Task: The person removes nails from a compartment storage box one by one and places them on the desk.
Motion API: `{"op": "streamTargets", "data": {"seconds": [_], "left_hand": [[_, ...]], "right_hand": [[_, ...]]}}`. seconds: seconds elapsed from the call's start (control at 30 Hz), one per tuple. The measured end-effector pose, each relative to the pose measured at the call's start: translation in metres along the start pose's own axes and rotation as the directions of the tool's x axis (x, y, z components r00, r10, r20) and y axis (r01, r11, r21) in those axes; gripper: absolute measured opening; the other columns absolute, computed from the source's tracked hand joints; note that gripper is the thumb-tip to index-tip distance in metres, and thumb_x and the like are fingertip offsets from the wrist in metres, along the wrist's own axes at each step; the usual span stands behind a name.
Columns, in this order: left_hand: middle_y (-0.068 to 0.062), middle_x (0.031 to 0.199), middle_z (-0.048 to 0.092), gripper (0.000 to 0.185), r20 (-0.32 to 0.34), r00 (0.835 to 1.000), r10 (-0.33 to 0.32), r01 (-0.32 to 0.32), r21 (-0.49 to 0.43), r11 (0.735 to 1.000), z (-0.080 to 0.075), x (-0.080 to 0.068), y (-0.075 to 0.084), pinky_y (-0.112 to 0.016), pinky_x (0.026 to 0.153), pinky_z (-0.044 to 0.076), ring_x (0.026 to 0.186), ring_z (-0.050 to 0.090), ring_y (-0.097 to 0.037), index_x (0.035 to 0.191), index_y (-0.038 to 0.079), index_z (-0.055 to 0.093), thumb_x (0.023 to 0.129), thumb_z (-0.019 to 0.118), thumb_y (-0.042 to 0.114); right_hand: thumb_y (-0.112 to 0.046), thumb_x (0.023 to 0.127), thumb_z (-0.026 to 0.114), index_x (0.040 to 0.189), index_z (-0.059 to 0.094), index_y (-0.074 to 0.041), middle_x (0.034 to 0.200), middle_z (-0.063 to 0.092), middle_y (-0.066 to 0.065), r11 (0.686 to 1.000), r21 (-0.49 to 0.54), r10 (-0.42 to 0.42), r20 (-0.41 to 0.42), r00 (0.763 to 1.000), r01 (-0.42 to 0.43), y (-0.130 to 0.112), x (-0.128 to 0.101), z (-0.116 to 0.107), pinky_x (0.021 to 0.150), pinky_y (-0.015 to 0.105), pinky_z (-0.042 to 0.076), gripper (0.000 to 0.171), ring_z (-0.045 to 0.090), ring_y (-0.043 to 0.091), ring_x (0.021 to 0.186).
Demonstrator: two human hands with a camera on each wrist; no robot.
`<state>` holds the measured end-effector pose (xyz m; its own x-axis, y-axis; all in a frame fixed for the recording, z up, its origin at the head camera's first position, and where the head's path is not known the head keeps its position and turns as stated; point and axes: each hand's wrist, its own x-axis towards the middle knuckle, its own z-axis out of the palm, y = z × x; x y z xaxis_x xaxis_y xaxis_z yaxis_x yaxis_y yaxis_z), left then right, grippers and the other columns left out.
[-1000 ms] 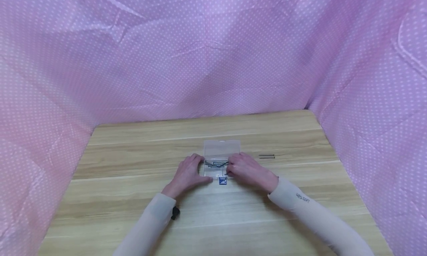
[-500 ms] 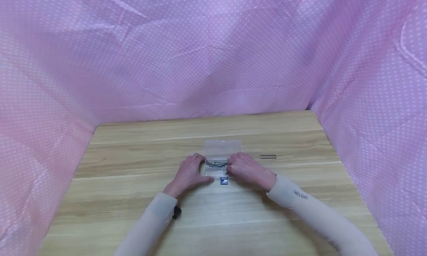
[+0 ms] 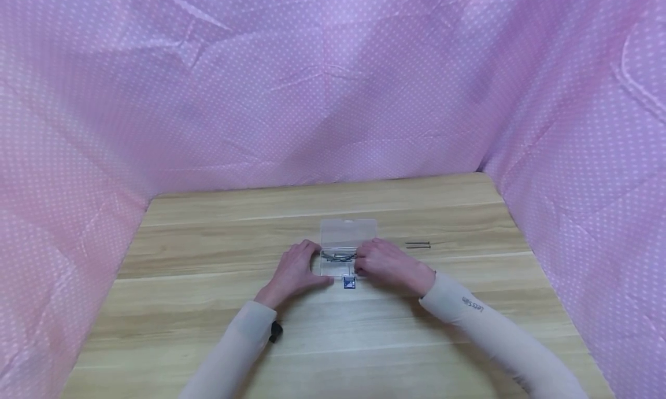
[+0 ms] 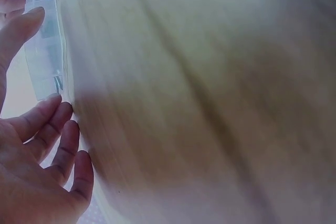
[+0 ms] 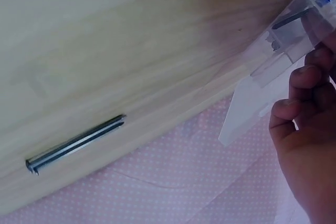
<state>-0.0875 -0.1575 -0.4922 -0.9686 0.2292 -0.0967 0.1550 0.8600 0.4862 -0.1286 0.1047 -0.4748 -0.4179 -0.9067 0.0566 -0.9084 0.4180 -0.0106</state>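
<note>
Curled fingers of the right hand point(image 3: 389, 264) appear to be pinching a nail point(image 5: 290, 19) low inside the near right part of the clear box point(image 3: 333, 269), though the tips are partly hiding behind its wall. On the other side the left hand point(image 3: 293, 270) is bracing without clasping: its thumb is lying along the near edge, its fingers are reaching the far left corner, and a wide gap is showing between them.

Working well here is probably a matter of the left hand giving gentle counter-pressure, so that so light a box is neither sliding nor tipping. Holding the nail low and level should be helping it clear the dividers, and a soft pinch should be sparing the thin walls.

More nails point(image 3: 340, 257) are lying in a loose, crossing heap in the far compartment, close to the right fingertips, where a knuckle could be catching them. Behind, the lid point(image 3: 348, 233) is standing open, limiting room on the far side. In front, the blue latch point(image 3: 349, 282) is jutting out between the hands. Two loose nails point(image 3: 418, 244) are resting side by side on the table point(image 3: 218, 231), to the right and out of the way.
</note>
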Motion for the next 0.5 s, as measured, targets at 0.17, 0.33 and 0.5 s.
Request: {"op": "streamTargets", "data": {"seconds": [0.17, 0.33, 0.5], "left_hand": [[-0.007, 0.131, 0.062, 0.079, 0.001, 1.0, 0.003, -0.003, -0.003, 1.0, 0.0002, 0.0001, 0.0004, -0.053, 0.109, 0.042, 0.121, 0.056, -0.03, 0.131, 0.008, 0.062, 0.073, 0.09, 0.053], [-0.007, 0.13, 0.062, 0.079, -0.001, 1.0, 0.002, -0.002, -0.003, 1.0, 0.0011, 0.0, 0.0003, -0.052, 0.108, 0.043, 0.119, 0.056, -0.03, 0.13, 0.008, 0.062, 0.072, 0.091, 0.053], [-0.007, 0.13, 0.062, 0.078, -0.002, 1.0, 0.004, -0.004, -0.001, 1.0, 0.0016, 0.0005, 0.0003, -0.051, 0.107, 0.043, 0.118, 0.055, -0.03, 0.13, 0.009, 0.062, 0.072, 0.09, 0.053]], "right_hand": [[-0.019, 0.093, 0.077, 0.099, 0.079, -0.023, 0.1, 0.069, -0.005, 1.0, -0.027, 0.005, 0.017, 1.0, -0.005, -0.0024, 0.0018, -0.0043, 0.089, 0.033, 0.054, 0.008, 0.062, 0.013, 0.092], [-0.018, 0.089, 0.08, 0.095, 0.078, -0.021, 0.093, 0.071, -0.005, 0.99, -0.135, -0.031, 0.019, 0.999, 0.034, -0.0041, 0.0074, -0.0062, 0.078, 0.028, 0.053, 0.007, 0.062, 0.012, 0.082], [-0.019, 0.09, 0.08, 0.096, 0.076, -0.018, 0.092, 0.07, -0.005, 0.986, -0.156, -0.048, 0.031, 0.998, 0.052, -0.0017, 0.0088, -0.0047, 0.077, 0.027, 0.053, 0.008, 0.062, 0.011, 0.081]]}}
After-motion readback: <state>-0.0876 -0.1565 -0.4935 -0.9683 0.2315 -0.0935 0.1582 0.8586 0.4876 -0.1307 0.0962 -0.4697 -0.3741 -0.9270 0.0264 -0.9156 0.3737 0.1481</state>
